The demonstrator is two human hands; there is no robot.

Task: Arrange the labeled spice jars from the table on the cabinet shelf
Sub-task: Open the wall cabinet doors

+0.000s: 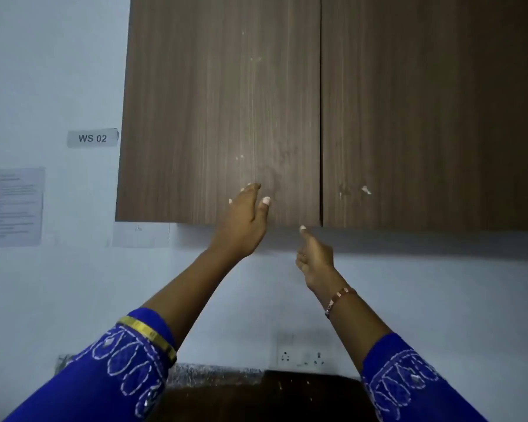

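Spice jars are nowhere in view, and both wall cabinet doors [226, 117] are shut, so nothing is shelved yet. Our left hand [244, 220] lies spread against the left door; our right hand [314, 254] hooks one finger under its bottom edge.
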